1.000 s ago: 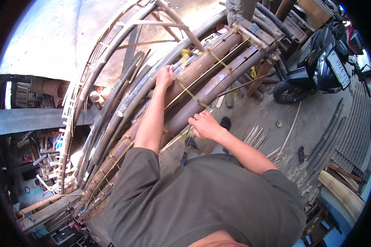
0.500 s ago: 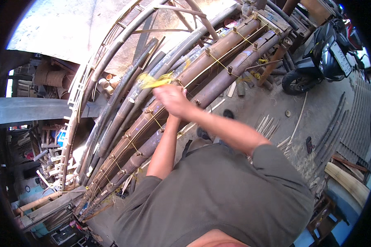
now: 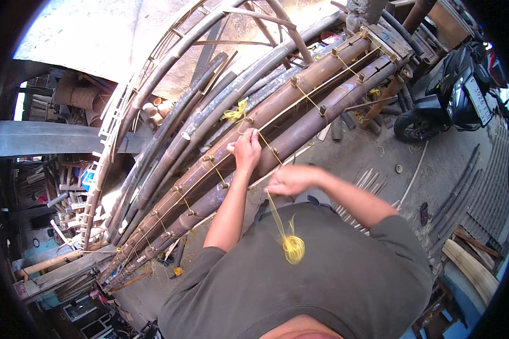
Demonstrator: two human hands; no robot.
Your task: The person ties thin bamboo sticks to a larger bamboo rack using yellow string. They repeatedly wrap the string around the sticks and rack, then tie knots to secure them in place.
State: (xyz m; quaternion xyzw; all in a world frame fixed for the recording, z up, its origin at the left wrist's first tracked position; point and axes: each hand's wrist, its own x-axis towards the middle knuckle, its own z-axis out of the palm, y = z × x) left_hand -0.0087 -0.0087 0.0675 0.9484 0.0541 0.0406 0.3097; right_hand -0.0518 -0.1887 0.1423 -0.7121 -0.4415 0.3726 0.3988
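Pinching yellow cord (image 3: 293, 250) in the right grip (image 3: 293, 179), with most of it hanging bunched just below. Curled at the far pole (image 3: 314, 72) with the left grip (image 3: 247, 150), nearer that pole than the right; cannot tell what, if anything, inside. Beyond the right grip, the near pole (image 3: 342, 97), parallel to the far, both lengthwise from the left grip's lower left to its upper right.

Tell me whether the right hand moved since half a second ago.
Yes: the right hand went rightward, from over the bamboo poles toward the dark shirt.
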